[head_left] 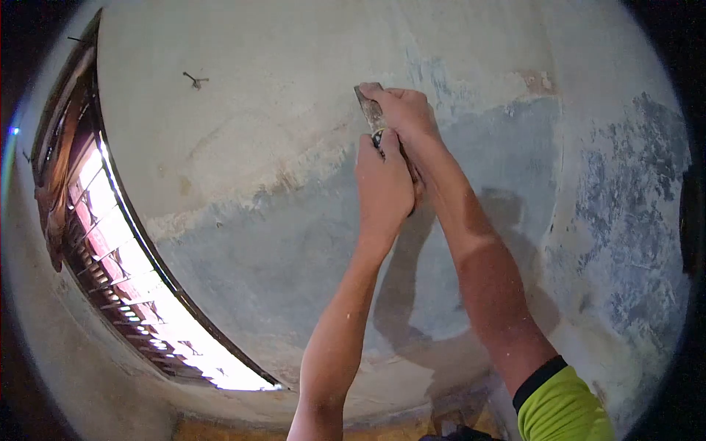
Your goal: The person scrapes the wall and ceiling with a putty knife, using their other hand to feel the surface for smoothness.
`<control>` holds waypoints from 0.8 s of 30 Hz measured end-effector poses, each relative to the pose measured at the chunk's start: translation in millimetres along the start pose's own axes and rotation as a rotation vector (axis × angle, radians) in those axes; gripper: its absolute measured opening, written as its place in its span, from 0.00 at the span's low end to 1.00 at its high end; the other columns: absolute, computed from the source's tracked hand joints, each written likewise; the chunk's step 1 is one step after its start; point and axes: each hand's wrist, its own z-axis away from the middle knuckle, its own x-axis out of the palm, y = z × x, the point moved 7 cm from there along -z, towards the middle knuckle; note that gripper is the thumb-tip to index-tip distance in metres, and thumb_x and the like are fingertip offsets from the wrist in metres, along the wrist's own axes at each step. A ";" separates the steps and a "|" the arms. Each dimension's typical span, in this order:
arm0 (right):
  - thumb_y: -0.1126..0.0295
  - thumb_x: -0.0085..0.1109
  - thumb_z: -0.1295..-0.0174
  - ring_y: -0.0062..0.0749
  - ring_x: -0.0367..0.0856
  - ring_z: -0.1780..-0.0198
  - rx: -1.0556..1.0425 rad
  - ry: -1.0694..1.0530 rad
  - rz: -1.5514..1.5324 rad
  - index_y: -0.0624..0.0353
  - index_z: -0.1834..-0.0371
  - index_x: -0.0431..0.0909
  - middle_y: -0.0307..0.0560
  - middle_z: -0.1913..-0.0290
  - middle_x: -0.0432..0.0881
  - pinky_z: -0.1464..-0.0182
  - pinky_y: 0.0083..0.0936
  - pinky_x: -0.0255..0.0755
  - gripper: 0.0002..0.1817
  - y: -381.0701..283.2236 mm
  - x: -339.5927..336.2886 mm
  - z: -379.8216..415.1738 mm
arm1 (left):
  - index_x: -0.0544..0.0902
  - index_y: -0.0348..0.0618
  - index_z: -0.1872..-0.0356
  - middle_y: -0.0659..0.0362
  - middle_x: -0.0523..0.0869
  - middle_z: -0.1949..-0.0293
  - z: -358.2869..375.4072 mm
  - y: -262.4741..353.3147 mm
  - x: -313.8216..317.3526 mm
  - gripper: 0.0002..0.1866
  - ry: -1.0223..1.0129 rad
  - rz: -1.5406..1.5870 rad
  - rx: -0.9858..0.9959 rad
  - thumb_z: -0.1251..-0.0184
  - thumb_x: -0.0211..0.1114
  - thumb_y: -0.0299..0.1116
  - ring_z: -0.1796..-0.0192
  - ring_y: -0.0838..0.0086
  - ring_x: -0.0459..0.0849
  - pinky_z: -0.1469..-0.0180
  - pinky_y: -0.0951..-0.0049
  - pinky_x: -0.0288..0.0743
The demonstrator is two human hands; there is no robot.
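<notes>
A scraper-like tool with a flat, dirty metal blade is held up in front of the wall. My left hand is wrapped round its dark handle, thumb up near the base of the blade. Just above and to the right, my right hand pinches the upper part of the blade, with its thumb near the top corner. Both hands touch or nearly touch each other. Part of the handle is hidden behind my left hand.
At the left is a bright barred window with a brown cloth hanging beside it. A small metal hook sticks out of the wall. Peeling blue-grey paint covers the right side.
</notes>
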 end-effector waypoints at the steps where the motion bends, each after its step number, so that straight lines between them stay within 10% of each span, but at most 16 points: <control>1: 0.57 0.70 0.46 0.25 0.79 0.73 0.012 -0.017 0.059 0.66 0.71 0.86 0.44 0.73 0.85 0.66 0.27 0.73 0.19 8.8 -2.3 5.0 | 0.65 0.42 0.66 0.60 0.70 0.79 6.3 -0.1 0.5 0.15 0.012 -0.008 -0.009 0.22 0.48 0.43 0.85 0.76 0.68 0.85 0.72 0.62; 15: 0.59 0.70 0.46 0.26 0.77 0.78 -0.028 -0.013 0.129 0.66 0.80 0.83 0.44 0.78 0.83 0.71 0.30 0.72 0.18 16.9 -6.1 8.0 | 0.65 0.43 0.64 0.61 0.70 0.79 32.5 10.1 0.1 0.14 -0.097 0.211 -0.238 0.22 0.47 0.42 0.87 0.76 0.66 0.86 0.72 0.61; 24: 0.59 0.68 0.42 0.22 0.76 0.73 0.075 -0.125 0.002 0.65 0.67 0.85 0.41 0.72 0.83 0.68 0.24 0.71 0.17 30.5 3.0 -3.5 | 0.66 0.42 0.64 0.61 0.71 0.79 27.4 8.3 1.6 0.15 -0.036 0.198 -0.194 0.23 0.49 0.43 0.86 0.77 0.67 0.86 0.71 0.60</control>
